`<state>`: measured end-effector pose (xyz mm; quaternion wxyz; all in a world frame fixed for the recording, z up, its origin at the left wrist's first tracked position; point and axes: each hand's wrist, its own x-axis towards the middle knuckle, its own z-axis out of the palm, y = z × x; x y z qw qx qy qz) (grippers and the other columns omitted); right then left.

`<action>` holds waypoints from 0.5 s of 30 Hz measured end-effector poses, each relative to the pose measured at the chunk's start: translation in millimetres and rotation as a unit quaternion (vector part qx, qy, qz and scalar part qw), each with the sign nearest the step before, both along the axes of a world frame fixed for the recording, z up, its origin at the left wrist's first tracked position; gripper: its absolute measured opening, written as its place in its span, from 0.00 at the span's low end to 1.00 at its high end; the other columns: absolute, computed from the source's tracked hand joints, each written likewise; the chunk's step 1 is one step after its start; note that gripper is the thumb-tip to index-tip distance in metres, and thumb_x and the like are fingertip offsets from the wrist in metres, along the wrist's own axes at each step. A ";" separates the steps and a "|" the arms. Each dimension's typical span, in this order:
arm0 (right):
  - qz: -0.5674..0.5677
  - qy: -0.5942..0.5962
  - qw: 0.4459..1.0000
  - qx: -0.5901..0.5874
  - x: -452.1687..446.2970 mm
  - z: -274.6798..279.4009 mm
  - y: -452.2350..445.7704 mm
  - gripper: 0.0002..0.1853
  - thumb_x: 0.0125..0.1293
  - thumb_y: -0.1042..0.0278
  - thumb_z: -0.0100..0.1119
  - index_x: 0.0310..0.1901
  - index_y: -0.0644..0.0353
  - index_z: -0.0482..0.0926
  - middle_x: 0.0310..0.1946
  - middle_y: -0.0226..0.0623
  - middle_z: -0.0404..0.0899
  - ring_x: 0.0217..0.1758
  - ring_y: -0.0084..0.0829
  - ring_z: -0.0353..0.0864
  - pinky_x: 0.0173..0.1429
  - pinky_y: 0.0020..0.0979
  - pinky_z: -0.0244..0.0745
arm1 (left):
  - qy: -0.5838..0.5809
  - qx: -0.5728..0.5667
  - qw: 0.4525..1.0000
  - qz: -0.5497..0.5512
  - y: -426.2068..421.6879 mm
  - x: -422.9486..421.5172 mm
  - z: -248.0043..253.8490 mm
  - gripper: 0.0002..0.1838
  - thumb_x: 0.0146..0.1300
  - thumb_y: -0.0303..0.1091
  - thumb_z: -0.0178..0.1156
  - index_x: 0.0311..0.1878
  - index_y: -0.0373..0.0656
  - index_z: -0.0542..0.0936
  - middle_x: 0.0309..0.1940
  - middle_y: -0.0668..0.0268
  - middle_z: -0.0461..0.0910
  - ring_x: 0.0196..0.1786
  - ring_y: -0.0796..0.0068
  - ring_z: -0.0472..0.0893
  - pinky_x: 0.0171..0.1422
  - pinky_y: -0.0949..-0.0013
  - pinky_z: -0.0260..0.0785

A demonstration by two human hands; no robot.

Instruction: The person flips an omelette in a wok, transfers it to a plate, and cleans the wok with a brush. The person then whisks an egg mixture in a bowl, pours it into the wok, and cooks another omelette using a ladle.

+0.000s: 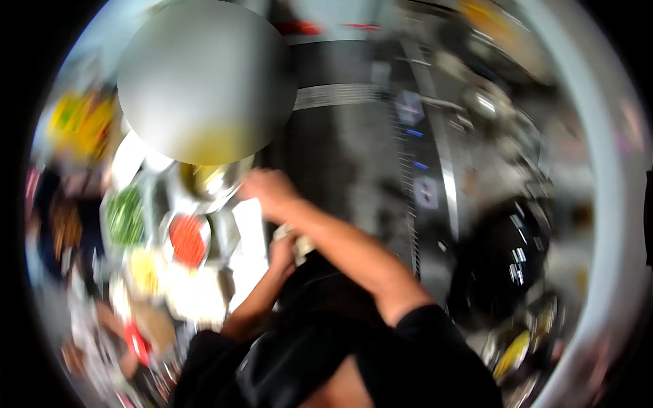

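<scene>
Motion blurs the whole view. My right hand (267,192) reaches across to the right rim of a shiny metal bowl (216,178) with something yellow in it. Its fingers look closed, but what they hold, if anything, is smeared. Close to my body, my left hand (281,250) is closed beside a pale, cloth-like thing (301,246) and seems to grip it. Left of the hands stand containers of green strips (125,215), red-orange pieces (188,239) and pale yellow food (145,270). A white surface (248,238) lies between these and my hands.
A large grey blurred disc (204,75) hides the upper left. To the right, past a dark strip of floor (360,156), a steel counter (445,177) carries a big black wok (500,265) and metal pans. Yellow packets (80,122) sit at the far left.
</scene>
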<state>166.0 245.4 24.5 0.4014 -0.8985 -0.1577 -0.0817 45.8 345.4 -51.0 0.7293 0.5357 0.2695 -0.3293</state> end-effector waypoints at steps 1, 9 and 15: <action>-0.040 -0.002 0.999 -0.011 -19.4 17.2 -9.9 0.13 0.63 0.57 0.51 0.29 0.56 0.76 0.29 0.42 0.76 0.36 0.48 0.77 0.37 0.48 0.73 | -0.019 0.030 0.999 -0.019 -7.6 -2.6 21.6 0.14 0.61 0.31 0.58 0.50 0.38 0.75 0.40 0.62 0.80 0.37 0.71 0.80 0.41 0.69 0.74; -0.245 0.146 0.937 0.199 -293.3 78.8 -136.0 0.10 0.63 0.72 0.61 0.46 0.63 0.79 0.34 0.35 0.79 0.33 0.25 0.78 0.36 0.25 0.73 | -0.060 -0.059 0.996 -0.036 -46.8 -78.2 11.9 0.11 0.57 0.24 0.57 0.45 0.39 0.74 0.35 0.63 0.79 0.36 0.68 0.81 0.41 0.63 0.77; -0.359 0.363 0.799 0.319 -517.6 102.6 -164.8 0.10 0.67 0.68 0.57 0.45 0.63 0.79 0.36 0.35 0.82 0.35 0.22 0.77 0.40 0.24 0.73 | -0.069 -0.034 0.986 0.149 -31.1 -42.1 40.1 0.10 0.61 0.30 0.56 0.44 0.38 0.76 0.36 0.59 0.80 0.35 0.64 0.81 0.41 0.61 0.77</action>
